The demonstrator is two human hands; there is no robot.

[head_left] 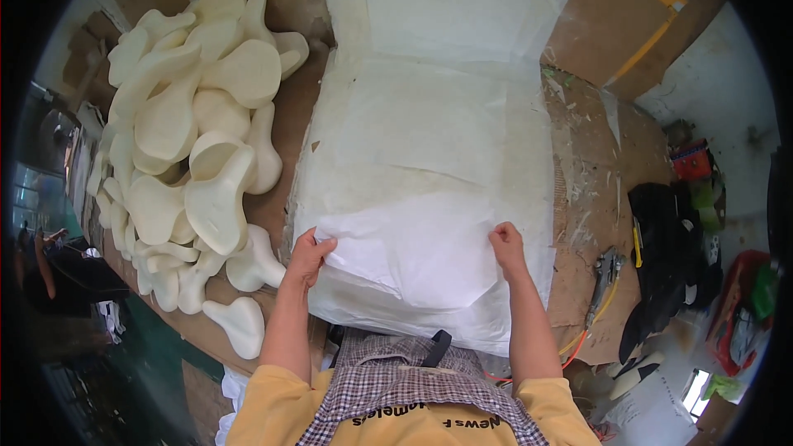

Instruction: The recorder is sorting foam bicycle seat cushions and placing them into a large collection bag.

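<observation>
A thin white sheet (429, 256), paper or cloth, hangs between my two hands at the near side of the table. My left hand (311, 256) pinches its left edge between thumb and fingers. Opposite it, my right hand (507, 246) is closed on the sheet's right edge. Folds and creases run across the sheet, and its near edge droops. Beneath it lies a larger, worn, off-white sheet (413, 116) that covers the middle of the table and rises at the far end.
A high heap of cream-coloured, saddle-shaped foam pieces (223, 116) fills the left side. To the right, a metal spray gun (607, 272) with an orange hose lies on brown cardboard (586, 173). Beyond it are a black cloth (661, 256) and a red basket (735, 314).
</observation>
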